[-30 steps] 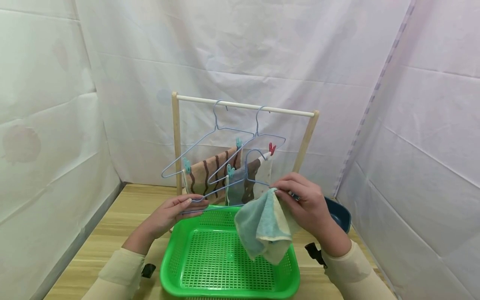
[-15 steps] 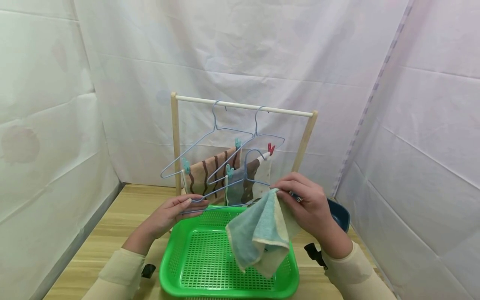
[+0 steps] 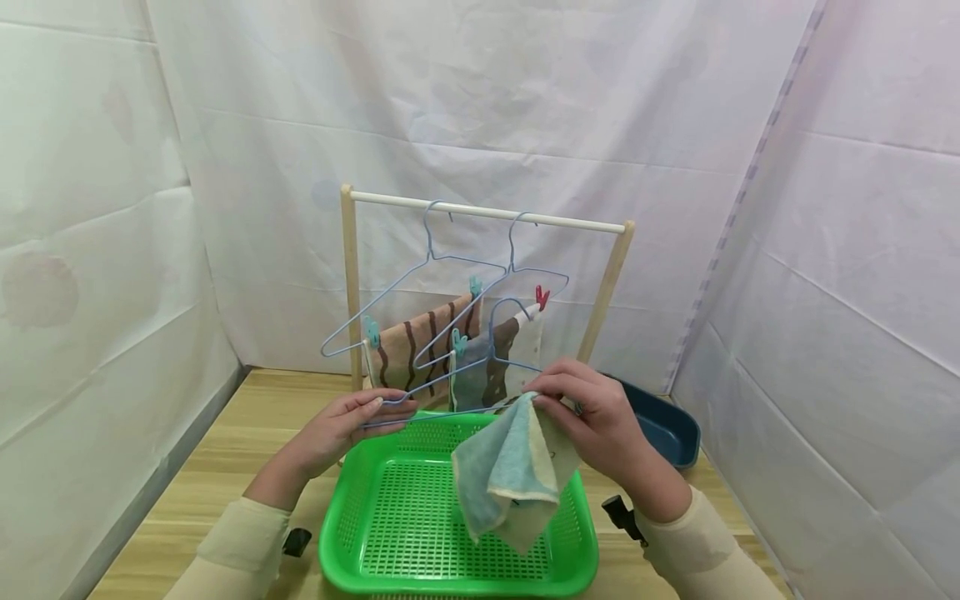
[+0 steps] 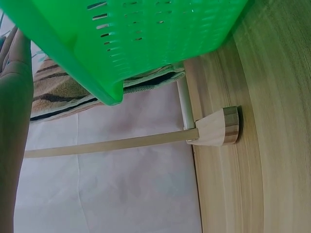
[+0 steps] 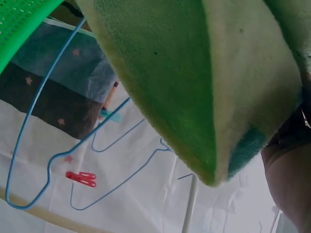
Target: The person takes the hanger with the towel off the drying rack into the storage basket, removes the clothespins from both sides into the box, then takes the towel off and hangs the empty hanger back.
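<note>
Blue-cream cloth hangs pinched in person's R hand, over green basket's 1-2 o'clock side. L hand pinches blue hanger's near end, approx 10 o'clock. Beyond, 12 o'clock: rack w/ striped towel, grey-white towel on hangers. Tub, 2 o'clock.

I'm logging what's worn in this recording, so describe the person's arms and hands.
The left hand and right hand are ungloved. The left sleeve and right sleeve are plain cream, with creased cuffs ending short of the hands. A small black fitting shows near the left cuff and another near the right; no cable is visible.
</note>
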`<move>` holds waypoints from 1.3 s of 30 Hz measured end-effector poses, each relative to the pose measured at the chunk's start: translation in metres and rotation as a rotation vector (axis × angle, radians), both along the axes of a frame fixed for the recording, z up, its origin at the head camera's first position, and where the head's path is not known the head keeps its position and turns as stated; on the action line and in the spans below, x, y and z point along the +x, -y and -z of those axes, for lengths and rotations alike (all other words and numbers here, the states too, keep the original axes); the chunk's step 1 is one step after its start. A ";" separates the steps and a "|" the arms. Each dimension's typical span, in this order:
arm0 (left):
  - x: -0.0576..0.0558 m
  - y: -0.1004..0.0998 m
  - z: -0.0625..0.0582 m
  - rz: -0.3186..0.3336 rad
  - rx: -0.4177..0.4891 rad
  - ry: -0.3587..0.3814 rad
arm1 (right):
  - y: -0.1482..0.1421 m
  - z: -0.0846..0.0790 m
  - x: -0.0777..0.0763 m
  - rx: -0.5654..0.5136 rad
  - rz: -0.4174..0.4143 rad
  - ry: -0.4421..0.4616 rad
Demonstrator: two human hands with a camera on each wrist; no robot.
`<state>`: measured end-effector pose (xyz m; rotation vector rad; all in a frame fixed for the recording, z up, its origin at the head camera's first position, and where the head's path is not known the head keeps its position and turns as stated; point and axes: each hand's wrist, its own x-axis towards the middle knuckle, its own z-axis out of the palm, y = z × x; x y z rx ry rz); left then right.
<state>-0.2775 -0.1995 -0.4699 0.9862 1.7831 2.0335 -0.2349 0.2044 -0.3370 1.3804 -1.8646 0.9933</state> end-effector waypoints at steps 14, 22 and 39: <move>0.001 -0.001 -0.001 -0.008 -0.007 -0.009 | 0.011 0.028 -0.006 0.150 0.008 0.093; 0.002 -0.001 -0.003 -0.006 -0.004 -0.013 | 0.019 0.038 -0.009 0.219 0.016 0.107; 0.003 -0.002 -0.004 -0.004 0.001 -0.015 | 0.039 0.064 -0.031 0.358 -0.048 0.180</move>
